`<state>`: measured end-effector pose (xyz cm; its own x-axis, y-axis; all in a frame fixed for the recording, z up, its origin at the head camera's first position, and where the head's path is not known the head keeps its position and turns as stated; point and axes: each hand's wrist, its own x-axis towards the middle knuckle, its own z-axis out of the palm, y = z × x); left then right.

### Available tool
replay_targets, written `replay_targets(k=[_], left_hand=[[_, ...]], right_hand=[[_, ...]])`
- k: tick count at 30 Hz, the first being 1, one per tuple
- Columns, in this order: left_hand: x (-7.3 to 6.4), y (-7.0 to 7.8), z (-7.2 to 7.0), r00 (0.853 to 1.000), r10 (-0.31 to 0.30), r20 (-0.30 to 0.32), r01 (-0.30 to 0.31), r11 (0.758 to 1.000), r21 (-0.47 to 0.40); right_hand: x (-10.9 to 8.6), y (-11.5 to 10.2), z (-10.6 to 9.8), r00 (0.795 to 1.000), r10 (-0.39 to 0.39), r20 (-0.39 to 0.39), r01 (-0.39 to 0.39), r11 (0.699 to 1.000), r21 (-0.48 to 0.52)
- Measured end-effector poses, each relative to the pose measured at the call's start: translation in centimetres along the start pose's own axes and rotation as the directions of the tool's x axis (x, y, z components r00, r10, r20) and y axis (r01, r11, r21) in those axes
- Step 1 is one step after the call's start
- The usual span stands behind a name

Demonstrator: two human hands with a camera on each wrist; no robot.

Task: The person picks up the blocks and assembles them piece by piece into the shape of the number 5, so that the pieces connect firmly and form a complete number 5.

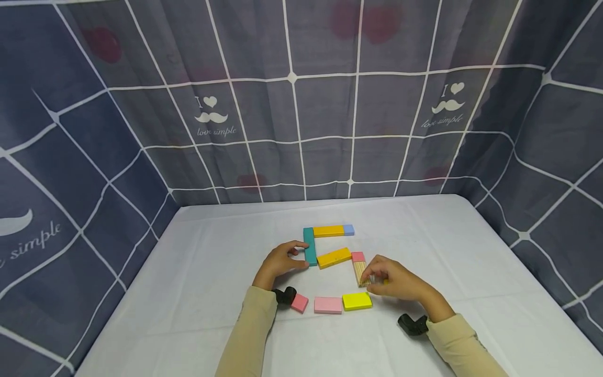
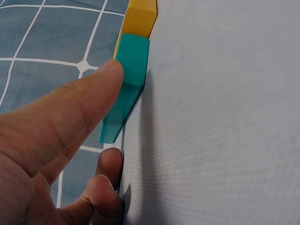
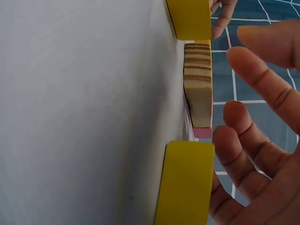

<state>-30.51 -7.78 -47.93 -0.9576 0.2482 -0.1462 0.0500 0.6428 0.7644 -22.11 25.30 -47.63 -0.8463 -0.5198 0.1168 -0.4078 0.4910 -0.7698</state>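
Observation:
My left hand [image 1: 282, 262] is at the left side of an upright-lying teal block [image 1: 309, 246], thumb near its front end. In the left wrist view the thumb overlaps the teal block [image 2: 129, 79], while the other fingers bend close to the cloth. Over the front end of a striped wooden block [image 1: 359, 269] hovers my right hand [image 1: 395, 280]. Its fingers are spread apart in the right wrist view, beside the wooden block [image 3: 198, 93] and a yellow block [image 3: 185, 187]. That yellow block is mostly hidden under the hand in the head view.
Orange blocks [image 1: 328, 231] [image 1: 334, 257], a blue block [image 1: 348, 230] and a pink block [image 1: 358, 256] adjoin the teal and wooden ones. Nearer lie a red-pink block [image 1: 299, 303], a pale pink block [image 1: 327, 305] and a yellow block [image 1: 357, 301]. Checked curtains [image 1: 325, 104] surround the white table [image 1: 198, 293].

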Motion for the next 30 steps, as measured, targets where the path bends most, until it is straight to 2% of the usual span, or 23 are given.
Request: replay_targets(k=[7,11,17,24,30], left_hand=[[0.1,-0.1,0.1,1.000,0.006,-0.001,-0.006,1.000,0.000],[0.1,-0.2,0.1,1.000,0.007,-0.004,-0.007,1.000,0.003],[0.1,-0.2,0.2,1.000,0.003,-0.009,-0.003,1.000,0.009],[0.2,-0.2,0.3,1.000,-0.001,-0.009,0.001,1.000,0.019],[0.1,-0.2,0.3,1.000,-0.005,-0.012,0.005,1.000,0.006]], right_hand=[[0.1,-0.3,0.2,0.999,-0.010,0.036,0.011,1.000,-0.020],[0.1,-0.2,0.4,0.997,-0.056,0.052,0.058,0.998,-0.037],[0.1,-0.4,0.6,0.994,-0.095,0.063,0.102,0.988,-0.116],[0.1,-1.1,0.8,0.995,-0.056,0.082,0.068,0.985,-0.161],[0.2,-1.0,0.7,0.996,-0.026,0.084,0.039,0.986,-0.161]])
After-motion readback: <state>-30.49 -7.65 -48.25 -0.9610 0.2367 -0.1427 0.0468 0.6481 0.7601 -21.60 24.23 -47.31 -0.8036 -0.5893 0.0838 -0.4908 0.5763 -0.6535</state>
